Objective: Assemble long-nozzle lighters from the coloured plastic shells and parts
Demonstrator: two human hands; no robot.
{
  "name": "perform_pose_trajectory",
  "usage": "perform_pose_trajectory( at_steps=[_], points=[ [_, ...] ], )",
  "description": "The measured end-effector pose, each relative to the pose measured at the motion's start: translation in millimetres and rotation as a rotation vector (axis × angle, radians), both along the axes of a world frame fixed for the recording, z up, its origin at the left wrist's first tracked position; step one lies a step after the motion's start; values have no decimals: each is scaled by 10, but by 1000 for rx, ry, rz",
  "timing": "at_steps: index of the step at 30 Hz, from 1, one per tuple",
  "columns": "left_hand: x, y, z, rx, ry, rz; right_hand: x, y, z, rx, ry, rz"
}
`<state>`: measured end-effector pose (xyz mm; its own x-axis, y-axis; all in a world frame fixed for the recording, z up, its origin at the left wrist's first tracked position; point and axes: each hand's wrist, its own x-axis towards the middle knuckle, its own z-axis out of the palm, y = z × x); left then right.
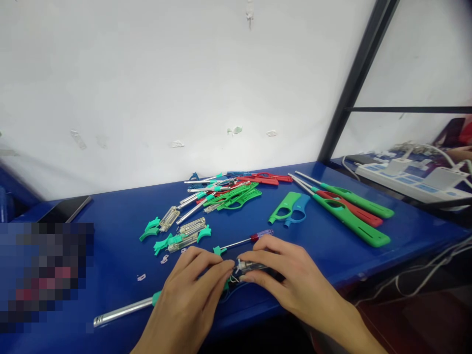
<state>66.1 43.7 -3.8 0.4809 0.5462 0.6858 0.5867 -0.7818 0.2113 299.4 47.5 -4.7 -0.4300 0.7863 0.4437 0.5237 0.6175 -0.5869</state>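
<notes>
My left hand (pixel 191 285) and my right hand (pixel 283 275) meet at the front edge of a blue bench (pixel 110 231). Between their pinched fingertips is a small clear lighter insert (pixel 250 266) with thin wires. A metal tube with a green collar (pixel 125 309) runs left from under my left hand. Just beyond my fingers lies a small screwdriver (pixel 245 241) with a clear red handle. Three assembled long-nose lighters (pixel 350 211), green and red, lie to the right.
A heap of green, red and blue lighter shells and metal tubes (pixel 224 191) lies mid-bench, with clear inserts (pixel 177 231) closer. Two loose handle shells (pixel 291 209) sit right of centre. A phone (pixel 66 209) is at left. A white power strip (pixel 409 177) sits at the far right.
</notes>
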Motion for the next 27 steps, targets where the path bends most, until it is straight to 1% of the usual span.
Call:
perform_pose_trajectory(
  at_steps=[19,27],
  points=[
    [8,-10,30,5,23,-5,7,9,5,24,-13,-3],
    [22,-25,56,47,12,-7,7,6,-21,47,-15,15]
  ],
)
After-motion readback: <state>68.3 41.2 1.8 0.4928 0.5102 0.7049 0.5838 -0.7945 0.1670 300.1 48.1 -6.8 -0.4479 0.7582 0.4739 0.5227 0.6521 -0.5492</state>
